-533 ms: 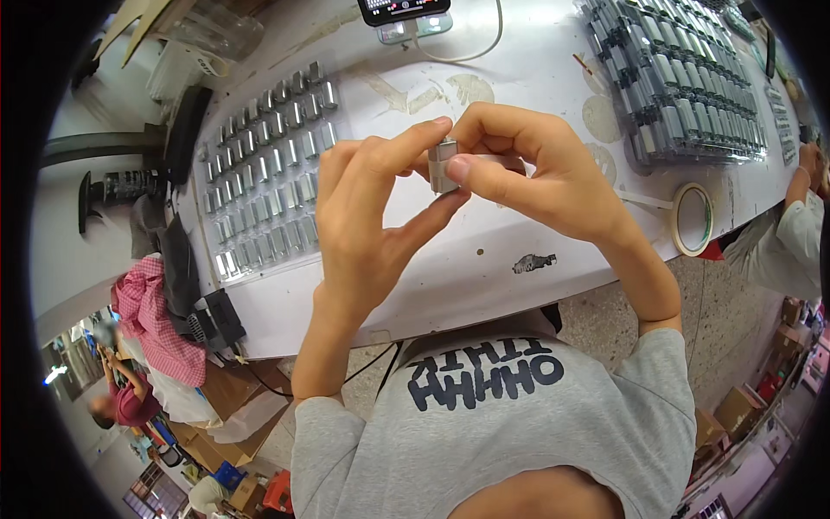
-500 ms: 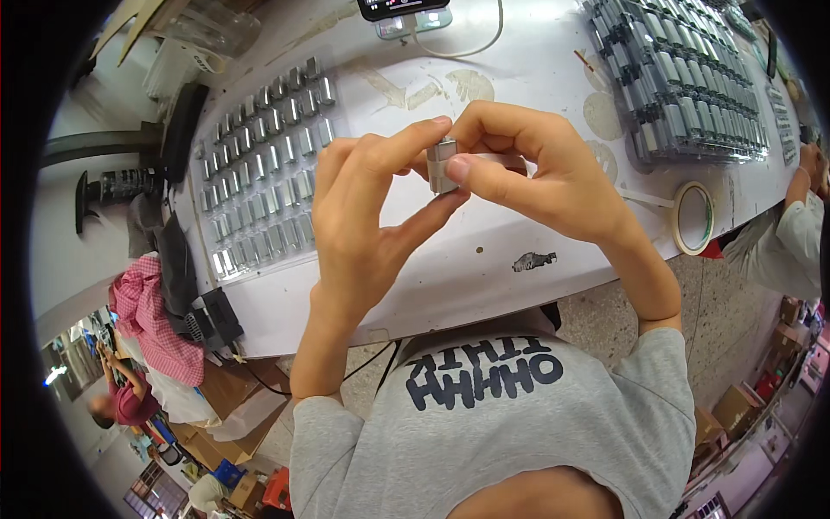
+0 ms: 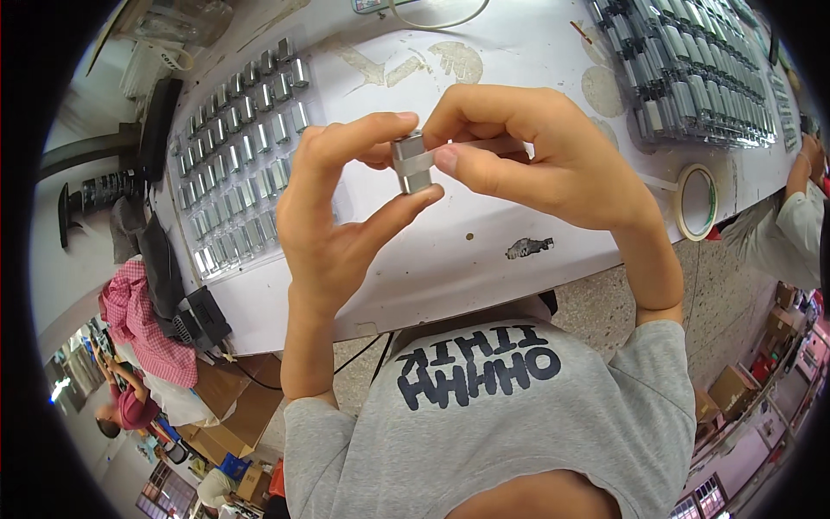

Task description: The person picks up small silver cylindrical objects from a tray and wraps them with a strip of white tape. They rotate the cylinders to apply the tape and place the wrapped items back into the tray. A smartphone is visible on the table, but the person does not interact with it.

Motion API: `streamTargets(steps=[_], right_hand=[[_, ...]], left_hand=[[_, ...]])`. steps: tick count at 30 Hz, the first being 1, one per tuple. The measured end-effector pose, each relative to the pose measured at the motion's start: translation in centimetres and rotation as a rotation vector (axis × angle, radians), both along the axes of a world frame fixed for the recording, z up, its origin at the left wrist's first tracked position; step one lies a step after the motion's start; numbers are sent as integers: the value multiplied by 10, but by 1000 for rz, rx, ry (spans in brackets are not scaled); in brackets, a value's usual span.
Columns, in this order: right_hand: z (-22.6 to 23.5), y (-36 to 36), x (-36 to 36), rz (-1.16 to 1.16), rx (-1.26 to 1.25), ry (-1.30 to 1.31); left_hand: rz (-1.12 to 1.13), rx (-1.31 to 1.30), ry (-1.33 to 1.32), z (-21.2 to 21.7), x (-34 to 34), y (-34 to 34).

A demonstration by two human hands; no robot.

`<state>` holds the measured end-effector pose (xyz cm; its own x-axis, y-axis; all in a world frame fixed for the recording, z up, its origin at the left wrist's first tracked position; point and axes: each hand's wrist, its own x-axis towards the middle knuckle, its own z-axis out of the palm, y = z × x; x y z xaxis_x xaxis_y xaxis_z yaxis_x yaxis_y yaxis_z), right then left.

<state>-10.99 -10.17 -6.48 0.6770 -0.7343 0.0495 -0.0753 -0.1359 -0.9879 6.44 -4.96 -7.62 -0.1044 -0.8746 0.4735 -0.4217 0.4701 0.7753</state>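
Observation:
A small silver metal block point(image 3: 412, 163) is held up above the white table point(image 3: 484, 259), pinched from both sides. My left hand point(image 3: 333, 216) grips it between thumb below and forefinger above. My right hand point(image 3: 536, 156) closes on it from the right, thumb pressed on its front face. Part of the block is hidden by my fingers.
A tray of several rows of silver blocks point(image 3: 242, 147) lies at the left of the table. Another packed tray point(image 3: 692, 69) sits at the far right. A roll of tape point(image 3: 697, 201) rests near the right edge. Another person's arm point(image 3: 800, 216) is at the far right.
Both hands and the block stay together in much the same pose; the grip has barely shifted.

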Motion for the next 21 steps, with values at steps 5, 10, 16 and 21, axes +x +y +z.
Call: streamTargets(steps=[5,10,16,21], right_hand=[[6,-2,-4,59,130,-29],[3,-1,-4,65,178,-107],[13,-3,-7,168,243,32],[5,0,-2,181,243,-98]], left_hand=[[-35,58,95,-2,2,3],[-152,77,248,-6,1,2],[-181,151,424,-9,-3,9],[-227,77,488,-16,0,9]])
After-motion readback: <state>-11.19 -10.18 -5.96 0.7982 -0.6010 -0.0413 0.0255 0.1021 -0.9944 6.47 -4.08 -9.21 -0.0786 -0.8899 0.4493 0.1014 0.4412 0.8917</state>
